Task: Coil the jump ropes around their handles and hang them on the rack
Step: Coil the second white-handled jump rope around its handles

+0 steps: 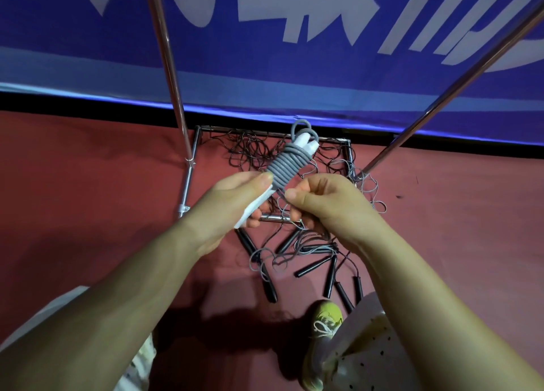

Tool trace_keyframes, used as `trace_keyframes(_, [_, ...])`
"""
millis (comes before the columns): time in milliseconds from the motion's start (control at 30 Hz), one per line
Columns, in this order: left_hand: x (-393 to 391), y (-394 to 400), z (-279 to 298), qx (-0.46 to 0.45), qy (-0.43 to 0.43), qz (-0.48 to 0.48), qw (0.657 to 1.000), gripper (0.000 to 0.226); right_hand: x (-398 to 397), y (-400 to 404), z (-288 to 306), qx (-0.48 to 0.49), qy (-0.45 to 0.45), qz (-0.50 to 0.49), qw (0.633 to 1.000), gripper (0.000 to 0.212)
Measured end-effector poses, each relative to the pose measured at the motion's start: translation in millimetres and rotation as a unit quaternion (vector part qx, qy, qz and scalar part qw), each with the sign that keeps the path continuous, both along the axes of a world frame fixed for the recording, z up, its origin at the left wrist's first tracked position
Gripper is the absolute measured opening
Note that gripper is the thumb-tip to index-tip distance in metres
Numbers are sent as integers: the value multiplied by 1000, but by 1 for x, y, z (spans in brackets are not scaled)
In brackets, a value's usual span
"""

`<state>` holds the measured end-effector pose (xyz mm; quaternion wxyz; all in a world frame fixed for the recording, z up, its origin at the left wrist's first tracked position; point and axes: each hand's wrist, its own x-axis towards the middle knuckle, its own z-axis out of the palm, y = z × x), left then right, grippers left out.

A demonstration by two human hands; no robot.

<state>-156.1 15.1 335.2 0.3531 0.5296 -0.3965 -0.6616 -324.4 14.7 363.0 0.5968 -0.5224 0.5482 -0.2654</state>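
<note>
While black-handled ropes (312, 261) lie tangled on the red floor (88, 184) below a blue banner (265, 66), the left hand (235, 202) grips white handles (253, 211) wound with grey rope (287, 166). Its loose end is pinched by the right hand (321, 205), between the chrome rack (167, 66) poles.

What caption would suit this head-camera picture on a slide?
Left hand holds white handles while right hand winds grey rope around them, above black-handled ropes on the floor.

Blue banner (265, 51) with white lettering across far side, red floor (88, 169) beneath, yellow-green laced shoe (323, 331) near right
</note>
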Motion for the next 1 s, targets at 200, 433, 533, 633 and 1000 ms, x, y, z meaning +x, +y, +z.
trace_keyframes(200, [4,-4,-9,-51,-53,-66,995,25,10,4,-1,-13,-30,-44,999,26])
trace_keyframes(433, [5,4,6,60,54,-169,982,24,10,3,-3,-44,-85,-17,995,27])
trace_keyframes(533, [7,7,3,204,265,-231,914,73,4,1,-3,-34,-103,6,994,24])
trace_keyframes(633, [5,6,-3,214,326,-233,891,70,-4,-2,-3,-21,-72,24,997,26])
trace_keyframes(1000, [-11,15,7,49,58,-84,994,41,-14,-4,-8,8,-27,37,999,37])
